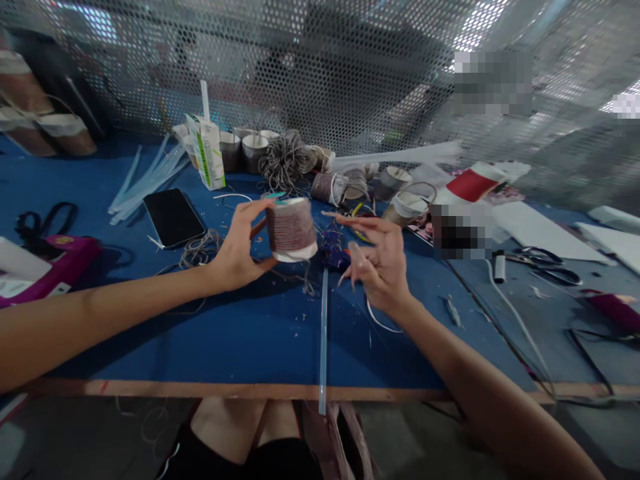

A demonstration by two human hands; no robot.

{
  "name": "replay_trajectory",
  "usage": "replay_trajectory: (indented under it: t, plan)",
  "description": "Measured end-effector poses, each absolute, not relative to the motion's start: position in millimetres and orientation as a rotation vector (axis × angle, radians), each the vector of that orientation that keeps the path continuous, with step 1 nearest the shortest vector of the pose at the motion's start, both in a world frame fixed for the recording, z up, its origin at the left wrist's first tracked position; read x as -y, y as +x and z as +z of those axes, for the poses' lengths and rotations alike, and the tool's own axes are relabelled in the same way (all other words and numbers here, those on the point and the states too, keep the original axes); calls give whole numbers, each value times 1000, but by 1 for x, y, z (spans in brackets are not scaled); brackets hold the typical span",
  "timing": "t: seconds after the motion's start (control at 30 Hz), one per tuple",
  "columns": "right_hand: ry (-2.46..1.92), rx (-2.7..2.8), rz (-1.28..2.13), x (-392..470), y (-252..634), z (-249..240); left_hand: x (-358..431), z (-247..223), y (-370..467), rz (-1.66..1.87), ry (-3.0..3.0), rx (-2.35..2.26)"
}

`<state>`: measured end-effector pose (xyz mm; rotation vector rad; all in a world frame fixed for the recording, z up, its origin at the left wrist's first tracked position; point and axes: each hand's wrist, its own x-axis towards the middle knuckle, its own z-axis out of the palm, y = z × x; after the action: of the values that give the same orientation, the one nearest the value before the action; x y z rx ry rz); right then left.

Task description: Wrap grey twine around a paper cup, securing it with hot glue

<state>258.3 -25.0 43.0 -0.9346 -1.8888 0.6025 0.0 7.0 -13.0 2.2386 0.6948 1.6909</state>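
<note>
A small cup wound with brownish-pink cord (293, 229) is held up over the table, its white rim at the lower side. My left hand (243, 247) grips it from the left, thumb below and fingers above. Just right of the cup, my right hand (377, 260) has its fingers spread, with nothing seen in them. Between the hands lies a blue glue gun (334, 248), partly behind my right fingers. A long translucent glue stick (324, 347) extends from it past the table's front edge. Loose cord hangs below the cup.
A black phone (174, 217) and glue sticks (150, 180) lie left. Behind stand a drink carton (207, 150), cord-wrapped cups (255, 150) and a cord tangle (287, 160). Scissors (545, 263) and a white cable (515, 313) are right; a perforated metal screen (325, 73) rises behind.
</note>
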Motion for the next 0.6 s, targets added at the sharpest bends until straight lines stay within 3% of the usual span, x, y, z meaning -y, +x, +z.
replay_trajectory:
  t: [0.2,0.37,0.6]
  plan:
    - [-1416,2315,-96,9,277,70,-12,-16,0,1838,2049,-814]
    - [-1515,2619,6,7,280,68,-13,-15,-1,1764,2100,-838]
    - [-1786,2686,-248,10,266,64,-15,-14,-1,1797,2116,-866]
